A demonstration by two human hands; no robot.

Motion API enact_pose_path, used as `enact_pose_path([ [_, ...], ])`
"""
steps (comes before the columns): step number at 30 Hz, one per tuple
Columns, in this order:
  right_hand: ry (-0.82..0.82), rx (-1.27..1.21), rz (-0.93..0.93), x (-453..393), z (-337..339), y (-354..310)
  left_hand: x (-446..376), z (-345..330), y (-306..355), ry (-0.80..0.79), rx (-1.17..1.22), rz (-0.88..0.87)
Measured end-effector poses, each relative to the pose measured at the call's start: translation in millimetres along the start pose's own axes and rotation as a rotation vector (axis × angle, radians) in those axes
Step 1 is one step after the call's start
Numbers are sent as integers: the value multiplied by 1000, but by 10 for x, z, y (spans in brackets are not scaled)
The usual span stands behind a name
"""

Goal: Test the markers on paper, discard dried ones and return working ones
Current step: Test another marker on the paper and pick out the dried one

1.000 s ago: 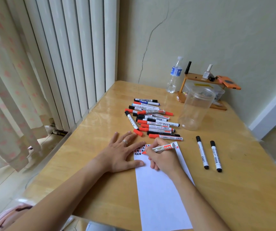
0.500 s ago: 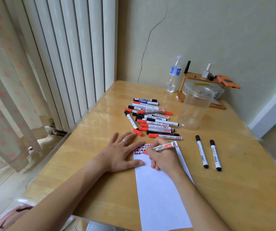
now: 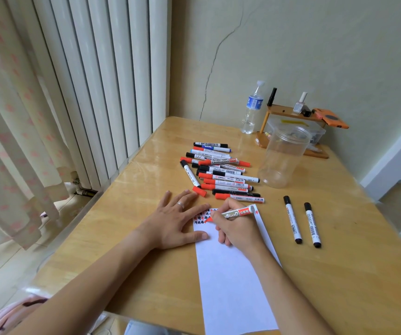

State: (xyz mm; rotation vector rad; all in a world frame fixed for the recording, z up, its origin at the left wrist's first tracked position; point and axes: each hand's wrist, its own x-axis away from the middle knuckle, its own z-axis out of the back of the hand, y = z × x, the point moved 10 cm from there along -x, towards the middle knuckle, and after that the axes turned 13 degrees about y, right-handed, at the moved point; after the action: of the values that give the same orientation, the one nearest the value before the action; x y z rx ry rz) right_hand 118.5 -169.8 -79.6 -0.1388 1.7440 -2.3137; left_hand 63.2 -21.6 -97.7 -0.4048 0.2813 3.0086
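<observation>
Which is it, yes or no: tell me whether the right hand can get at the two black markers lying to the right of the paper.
Probably yes. The two black markers lie on bare table just right of the right hand, with nothing between. But that hand grips a red marker, so it would likely put that down first.

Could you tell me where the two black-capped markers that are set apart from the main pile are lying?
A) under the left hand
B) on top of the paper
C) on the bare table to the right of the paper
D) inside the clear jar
C: the two black-capped markers lie side by side on the table, right of the paper, with nothing in the clear jar.
</observation>
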Motion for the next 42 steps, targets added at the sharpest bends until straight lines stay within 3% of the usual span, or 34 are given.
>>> enact_pose_path([
  [14,9,-16,7,-20,25,18,-2,48,-12,72,73,9],
  [20,151,-93,87,-151,237,23,20,304,-27,303,203,27],
  [24,115,-65,141,-163,257,-12,10,431,-112,443,190,68],
  [28,100,-143,122,-131,244,-45,-105,339,-267,380,150,180],
  [33,92,-192,87,-125,237,-14,-198,275,-231,325,83,180],
  [36,103,-192,63,-127,238,17,-167,366,-188,390,128,139],
  [42,42,-75,237,-98,181,-113,-167,346,-175,390,135,130],
])
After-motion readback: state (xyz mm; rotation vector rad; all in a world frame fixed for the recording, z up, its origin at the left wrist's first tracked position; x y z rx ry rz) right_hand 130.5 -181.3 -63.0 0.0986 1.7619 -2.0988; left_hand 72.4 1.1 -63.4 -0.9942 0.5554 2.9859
